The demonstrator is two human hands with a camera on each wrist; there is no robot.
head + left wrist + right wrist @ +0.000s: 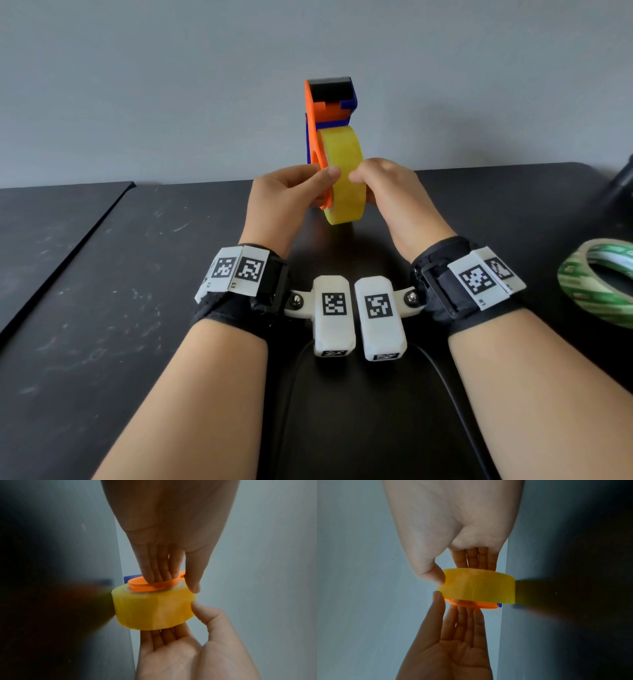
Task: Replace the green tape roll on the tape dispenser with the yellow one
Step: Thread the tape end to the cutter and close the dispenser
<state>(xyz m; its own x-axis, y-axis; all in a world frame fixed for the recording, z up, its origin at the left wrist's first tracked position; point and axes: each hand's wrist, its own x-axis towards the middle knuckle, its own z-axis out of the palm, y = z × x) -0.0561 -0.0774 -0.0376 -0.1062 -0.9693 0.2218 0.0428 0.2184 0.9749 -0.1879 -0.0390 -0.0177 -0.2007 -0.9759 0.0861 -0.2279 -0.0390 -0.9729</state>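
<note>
Item 1, nearest: left hand. Raised above the black table, wrist low, palm turned inward. Fingers straight and together, laid flat against the outer face of the orange side plate; thumb tip on the roll's near rim. It presses and steadies the dispenser without curling round it.

Item 2: right hand. Mirror pose, palm inward, facing the left. Fingers straight and together behind the roll's open face; thumb touching the curved outer band. Thumbs of both hands nearly meet at the rim.

Item 3, between the two palms: yellow tape roll. Sits on the orange hub of the tape dispenser. Its axis runs straight from one set of fingers to the other, so the seating push lies along the line joining the palms. A narrow gap shows between roll and plate in the right wrist view; probably not yet fully home. Both hands equally near.

Item 4, beyond the fingers: dispenser head with toothed cutter, pointing up and away.

Item 5, well apart to the right of the right hand: green tape roll, flat on the table, already off.
</note>
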